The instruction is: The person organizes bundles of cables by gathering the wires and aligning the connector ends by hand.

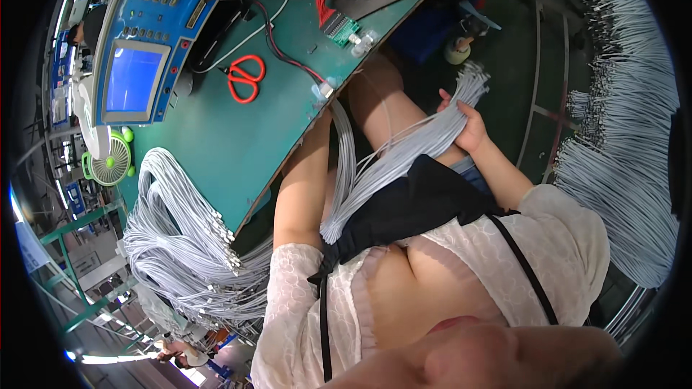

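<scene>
My right hand [470,128] is closed round one end of a thick bundle of grey-white cables [422,155]. The bundle runs slantwise across my lap and the black apron [404,202], its frayed-looking ends fanning out past the fingers. My left forearm [299,191] reaches up to the table edge, where the hand and its fingers are hidden. A thinner strand of the same cables [344,140] hangs close by that spot. On the edge just above sits a small white connector [326,90] with red and black leads.
A blue tester with a screen [130,79] stands on the green table [194,130]. Red-handled scissors [246,78] and a green circuit board [342,30] lie there too. Looped cables [173,230] hang at the left corner; a large cable stack [620,158] is at right. A green fan [109,160] stands far left.
</scene>
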The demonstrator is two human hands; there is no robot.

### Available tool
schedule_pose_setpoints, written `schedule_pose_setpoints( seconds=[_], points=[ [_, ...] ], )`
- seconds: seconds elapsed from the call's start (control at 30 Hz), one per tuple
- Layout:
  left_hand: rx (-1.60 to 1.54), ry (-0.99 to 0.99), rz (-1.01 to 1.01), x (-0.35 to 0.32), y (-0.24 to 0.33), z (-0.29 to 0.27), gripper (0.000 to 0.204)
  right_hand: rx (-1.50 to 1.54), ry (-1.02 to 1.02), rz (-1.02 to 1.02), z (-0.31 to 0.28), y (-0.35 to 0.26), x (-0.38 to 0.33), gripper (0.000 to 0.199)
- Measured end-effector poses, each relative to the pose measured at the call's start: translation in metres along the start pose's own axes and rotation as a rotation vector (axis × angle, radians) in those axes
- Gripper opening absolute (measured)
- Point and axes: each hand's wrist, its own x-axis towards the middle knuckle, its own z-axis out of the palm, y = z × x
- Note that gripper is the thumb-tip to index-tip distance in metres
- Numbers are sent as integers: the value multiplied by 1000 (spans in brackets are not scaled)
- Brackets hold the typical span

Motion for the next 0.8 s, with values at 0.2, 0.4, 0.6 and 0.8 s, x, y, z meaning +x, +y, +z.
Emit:
schedule_pose_setpoints(
  seconds=[0.2, 0.4, 0.6, 0.8],
  points=[
    [27, 389, 74, 17, -66, -87, 30, 171, 298, 9, -4, 14, 22, 45],
    [1005, 775, 155, -21, -118, -155, 32, 53, 164, 73, 11, 20, 30, 48],
    [1603, -147, 648, -65, -95, -38, 35, 76, 148, 119, 13, 32, 32, 45],
    [1913, -478, 607, -74, -100, 16, 56, 46, 91, 29, 23, 36, 39, 45]
  ],
)
